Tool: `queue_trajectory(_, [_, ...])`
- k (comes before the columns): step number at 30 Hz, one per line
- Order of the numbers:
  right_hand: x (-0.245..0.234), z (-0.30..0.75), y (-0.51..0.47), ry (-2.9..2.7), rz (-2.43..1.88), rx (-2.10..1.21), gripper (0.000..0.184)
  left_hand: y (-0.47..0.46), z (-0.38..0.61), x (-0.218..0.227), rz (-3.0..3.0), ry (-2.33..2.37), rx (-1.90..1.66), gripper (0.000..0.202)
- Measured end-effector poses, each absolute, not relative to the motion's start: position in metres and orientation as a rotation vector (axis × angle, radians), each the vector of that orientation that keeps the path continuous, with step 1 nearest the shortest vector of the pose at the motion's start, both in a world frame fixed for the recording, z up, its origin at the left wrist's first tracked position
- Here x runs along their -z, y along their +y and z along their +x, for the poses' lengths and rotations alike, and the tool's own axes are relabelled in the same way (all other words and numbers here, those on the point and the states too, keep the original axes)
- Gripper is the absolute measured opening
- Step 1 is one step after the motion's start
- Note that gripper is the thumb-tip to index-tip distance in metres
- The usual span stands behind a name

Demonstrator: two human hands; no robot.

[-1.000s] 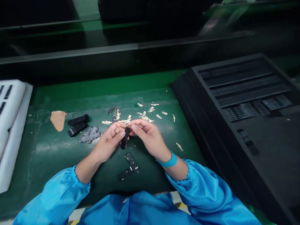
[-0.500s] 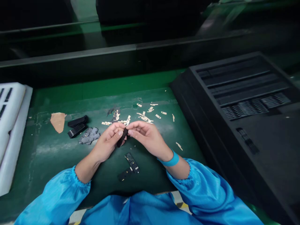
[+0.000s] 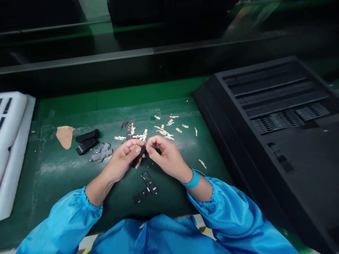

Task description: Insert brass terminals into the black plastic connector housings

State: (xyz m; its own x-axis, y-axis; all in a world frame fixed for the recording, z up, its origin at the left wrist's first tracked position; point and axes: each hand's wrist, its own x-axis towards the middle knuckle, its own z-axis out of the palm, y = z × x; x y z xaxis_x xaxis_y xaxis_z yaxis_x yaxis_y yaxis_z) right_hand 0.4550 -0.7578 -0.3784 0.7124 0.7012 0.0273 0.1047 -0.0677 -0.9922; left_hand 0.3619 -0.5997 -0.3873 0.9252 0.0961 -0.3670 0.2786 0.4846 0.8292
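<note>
Both of my hands meet above the green mat (image 3: 164, 197). My left hand (image 3: 124, 158) is closed round a small black plastic part (image 3: 138, 158), thumb on top. My right hand (image 3: 165, 155) pinches the upper end of the same part with thumb and fingertips. Just below them on the mat lie two more small black parts (image 3: 147, 185). Beyond my fingers lie several scattered tan paper slips (image 3: 164, 130).
A stack of black parts (image 3: 87, 140) and flat grey pieces (image 3: 102, 152) lie at left, beside a brown paper scrap (image 3: 65, 135). White foam trays (image 3: 12, 141) stand at the far left. A large black moulded tray (image 3: 280, 123) fills the right side.
The black part has tilted from near upright to slanting, and my right fingers have closed in on its upper end. The hands stay in the same spot.
</note>
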Motion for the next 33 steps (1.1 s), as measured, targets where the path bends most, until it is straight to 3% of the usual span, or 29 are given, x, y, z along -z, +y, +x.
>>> queue_trajectory(33, [0.38,0.457,-0.762,-0.558,-1.646,-0.521,0.012,-0.609,0.36,0.39,1.17,0.589,-0.09,0.031])
